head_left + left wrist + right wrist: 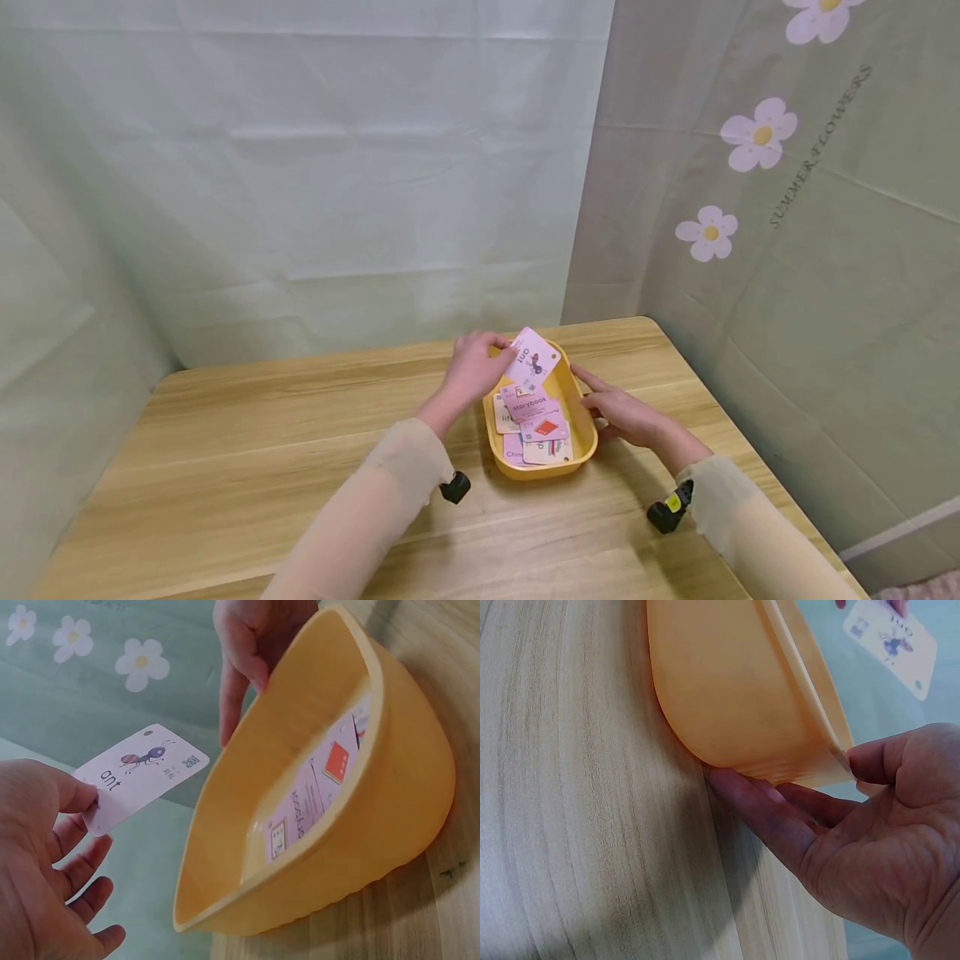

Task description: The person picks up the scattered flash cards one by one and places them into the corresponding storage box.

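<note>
My left hand (477, 364) pinches a pink flashcard (142, 780) between thumb and forefinger, its other fingers spread below. The card reads "ant" and shows an ant picture; it is held above the far end of a yellow plastic basket (540, 472). Several word cards lie overlapping inside the basket, among them a "storybook" card (529, 406) and a card with a red shape (546, 428). At the basket's right side, my right hand (877, 825) holds the wall, thumb at the rim and fingers against the outside near the bottom.
The basket stands on a wood-grain table (315, 467), towards its far right part. Pale curtains (337, 167) hang behind and on both sides, with white flowers (759, 134) printed on the right one. Small black cameras (455, 487) sit on both wrists.
</note>
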The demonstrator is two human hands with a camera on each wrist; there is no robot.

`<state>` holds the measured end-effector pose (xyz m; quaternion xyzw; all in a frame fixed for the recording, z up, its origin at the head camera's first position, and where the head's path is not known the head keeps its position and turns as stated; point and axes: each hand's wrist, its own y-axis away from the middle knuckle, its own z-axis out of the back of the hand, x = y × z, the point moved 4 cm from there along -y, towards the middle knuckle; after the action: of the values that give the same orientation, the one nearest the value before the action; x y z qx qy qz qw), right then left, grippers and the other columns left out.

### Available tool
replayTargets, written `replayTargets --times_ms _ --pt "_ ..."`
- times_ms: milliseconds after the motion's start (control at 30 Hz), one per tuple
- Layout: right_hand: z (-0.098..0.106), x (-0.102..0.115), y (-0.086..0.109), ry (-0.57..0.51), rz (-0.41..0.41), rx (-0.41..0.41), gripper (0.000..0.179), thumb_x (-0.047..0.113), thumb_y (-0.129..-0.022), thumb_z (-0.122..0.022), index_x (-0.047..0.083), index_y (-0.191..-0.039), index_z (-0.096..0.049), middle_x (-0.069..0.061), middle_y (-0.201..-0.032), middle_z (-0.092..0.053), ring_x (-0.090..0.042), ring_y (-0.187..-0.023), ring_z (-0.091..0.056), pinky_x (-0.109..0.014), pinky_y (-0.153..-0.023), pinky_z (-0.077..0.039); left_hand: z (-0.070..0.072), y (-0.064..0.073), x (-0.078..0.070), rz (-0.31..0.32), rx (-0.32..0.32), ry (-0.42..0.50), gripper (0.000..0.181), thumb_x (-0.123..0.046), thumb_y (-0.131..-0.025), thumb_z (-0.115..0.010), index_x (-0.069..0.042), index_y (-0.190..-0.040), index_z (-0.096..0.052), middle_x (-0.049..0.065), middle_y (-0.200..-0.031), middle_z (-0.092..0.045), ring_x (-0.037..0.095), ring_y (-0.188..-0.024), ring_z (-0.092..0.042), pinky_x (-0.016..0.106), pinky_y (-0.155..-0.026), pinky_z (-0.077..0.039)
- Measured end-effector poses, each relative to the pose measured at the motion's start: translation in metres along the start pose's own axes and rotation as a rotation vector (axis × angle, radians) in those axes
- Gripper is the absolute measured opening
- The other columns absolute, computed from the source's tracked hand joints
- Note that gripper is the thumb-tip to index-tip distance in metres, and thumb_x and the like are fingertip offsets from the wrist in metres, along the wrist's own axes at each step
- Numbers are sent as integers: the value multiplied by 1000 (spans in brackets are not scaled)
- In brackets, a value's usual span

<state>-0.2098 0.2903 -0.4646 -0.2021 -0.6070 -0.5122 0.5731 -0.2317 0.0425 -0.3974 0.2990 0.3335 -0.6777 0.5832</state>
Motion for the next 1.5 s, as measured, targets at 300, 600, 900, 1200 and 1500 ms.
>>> replayTargets --times_ms 300,600,900,1200,1500 --pt "1 0 0 -8 -4 1 69 14 -107 -40 33 -166 -9 -17 -167 -12 -38 -131 -42 -60 -99 -50 -13 -4 -3 -46 17 -183 27 -35 -101 -62 -13 -111 -73 10 -128 -63 34 -135 -43 55 -111 -37" --pt "1 0 1 -13 -2 5 69 14 -107 -40 32 -166 -8 -16 -168 -11 -37 -129 -46 -58 -96 -53 -32 -8 1 -77 48 -362 26 -32 -104 -58 -13 -109 -74 8 -123 -64 33 -124 -47 51 -105 -40" --pt "2 0 1 -6 4 0 69 15 -107 -40 33 -166 -8 -18 -166 -15 -37 -126 -49 -55 -92 -55 -46 -11 3 -81 80 -480 29 -32 -105 -56 -12 -114 -74 7 -120 -63 29 -119 -47 47 -104 -39" --pt "2 -2 -1 -19 11 1 69 13 -108 -39 32 -166 -8 -17 -166 -14 -36 -127 -48 -53 -90 -56 -52 -11 -1 -80 81 -514 28 -32 -104 -57 -13 -112 -75 6 -117 -61 29 -116 -46 46 -103 -38" --pt "1 -2 -2 -15 7 -4 69 13 -107 -39 31 -166 -8 -19 -165 -18 -39 -130 -45 -55 -90 -56 -57 -12 4 -70 75 -493 28 -32 -105 -57 -15 -116 -75 7 -121 -61 29 -118 -45 47 -104 -36"
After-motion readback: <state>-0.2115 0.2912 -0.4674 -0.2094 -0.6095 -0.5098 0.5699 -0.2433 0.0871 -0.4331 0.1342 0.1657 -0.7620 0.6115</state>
